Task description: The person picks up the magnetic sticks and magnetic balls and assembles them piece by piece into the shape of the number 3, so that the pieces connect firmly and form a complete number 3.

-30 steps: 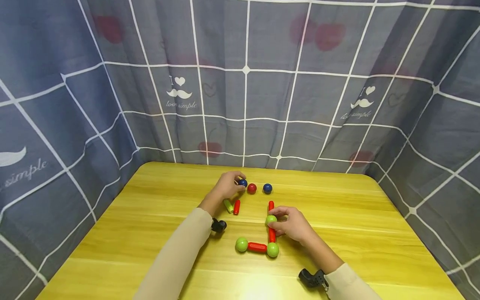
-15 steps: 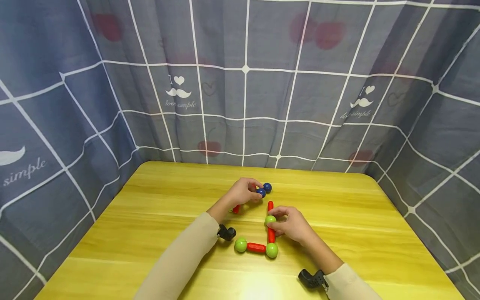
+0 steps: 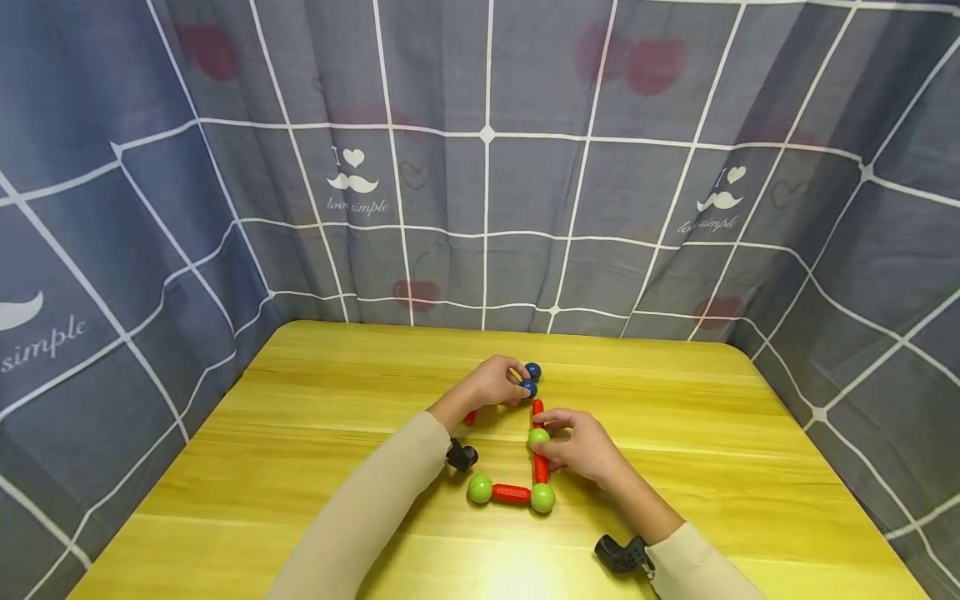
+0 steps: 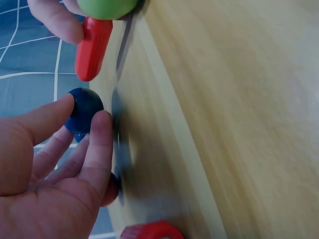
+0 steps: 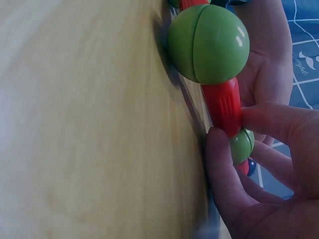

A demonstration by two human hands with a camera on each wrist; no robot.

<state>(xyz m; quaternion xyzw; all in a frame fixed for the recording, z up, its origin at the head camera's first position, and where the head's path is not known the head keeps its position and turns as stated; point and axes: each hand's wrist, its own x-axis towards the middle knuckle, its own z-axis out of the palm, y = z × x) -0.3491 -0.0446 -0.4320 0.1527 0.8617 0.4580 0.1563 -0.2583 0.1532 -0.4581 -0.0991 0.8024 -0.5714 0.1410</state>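
Between thumb and finger, my left hand (image 3: 497,382) pinches a blue ball (image 4: 85,110). A short gap separates this ball from the free end of a red rod (image 4: 93,52). My right hand (image 3: 583,448) grips the upright arm of an L-shaped piece, fingers around its red rod (image 5: 223,107) by the middle green ball (image 3: 537,439). That piece joins red rods and green balls; its corner ball (image 3: 542,497) and left end ball (image 3: 480,488) sit nearer me, with a red rod (image 3: 512,494) between them. A red ball (image 4: 110,191) shows partly behind my left fingers.
Another blue ball (image 3: 533,371) lies just beyond my left hand. A loose red rod (image 3: 470,417) pokes out beneath the left wrist. The wooden table (image 3: 675,400) ends at a checked curtain (image 3: 540,192). Black cameras (image 3: 622,555) sit on both wrists.
My left hand has taken the blue ball from the far left and carried it right and nearer, close to the rod's upper end. The right hand keeps its hold, nearly still.
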